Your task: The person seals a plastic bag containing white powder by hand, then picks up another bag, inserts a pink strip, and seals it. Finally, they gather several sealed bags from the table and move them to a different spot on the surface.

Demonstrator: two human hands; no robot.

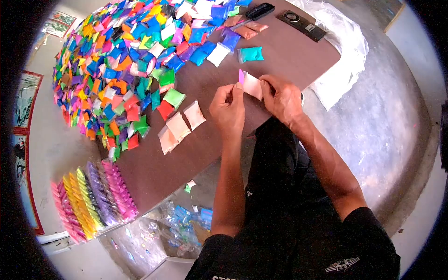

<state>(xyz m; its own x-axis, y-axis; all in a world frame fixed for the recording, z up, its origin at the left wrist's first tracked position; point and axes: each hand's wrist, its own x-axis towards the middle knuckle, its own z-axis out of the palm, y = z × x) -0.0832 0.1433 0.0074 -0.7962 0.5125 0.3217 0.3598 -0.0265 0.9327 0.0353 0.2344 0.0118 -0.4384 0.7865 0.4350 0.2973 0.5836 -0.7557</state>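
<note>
Over the table edge nearest me, my right hand (282, 99) pinches a small pale pink packet (253, 87) by its right side. My left hand (228, 108) is closed too, thumb and finger gripping a small purple slip (241, 76) at the packet's left edge. To the left of my hands, several more pale pink packets (178, 127) lie on the brown table (154, 175), some overlapping. A teal packet (252, 54) and a white packet (218, 55) rest just beyond my fingertips.
A big heap of multicoloured packets (116, 65) covers the table's far left. Rows of packets sorted by colour (93, 200) stand at the near left corner. A black device (301, 25) and a black object (260, 11) lie at the far right. White plastic sheeting (343, 70) hangs beside the table.
</note>
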